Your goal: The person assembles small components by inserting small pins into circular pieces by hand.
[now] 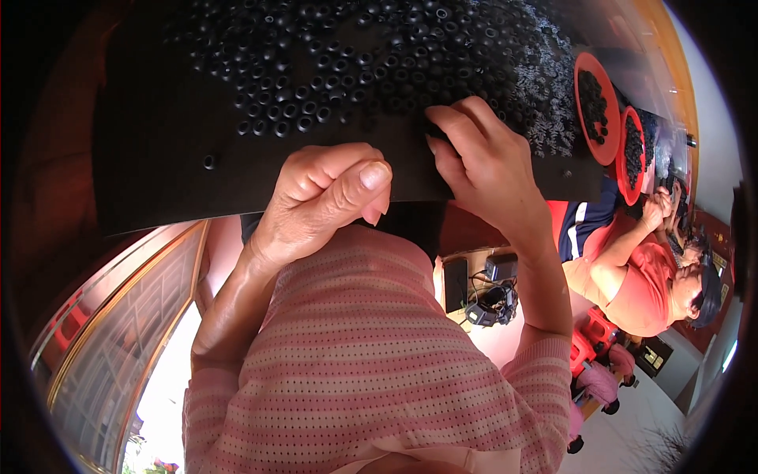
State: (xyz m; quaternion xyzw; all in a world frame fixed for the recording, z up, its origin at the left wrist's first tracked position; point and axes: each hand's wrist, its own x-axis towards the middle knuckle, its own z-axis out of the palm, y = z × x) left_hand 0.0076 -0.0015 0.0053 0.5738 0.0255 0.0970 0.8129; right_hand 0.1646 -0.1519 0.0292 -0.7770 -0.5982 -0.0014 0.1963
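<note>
Above the near edge of a dark table (158, 182), my left hand (328, 186) is closed with the thumb over the curled fingers. Whatever lies inside it is hidden. To its right, my right hand (489, 154) bends over the tabletop, thumb and forefinger pinched around a small black piece that is mostly covered; it looks like one of the black rings nearby. Many small black rings (304, 124) are spread loosely beyond both hands. One single black ring (209, 162) sits apart, to the left of my left hand.
Small pale, shiny pieces (545, 87) are heaped right of the rings. Two red bowls (584, 67) with dark pieces stand at the table's right. A co-worker in an orange-red top (643, 288) sits at the right. Cables and black devices (489, 304) lie on a surface below.
</note>
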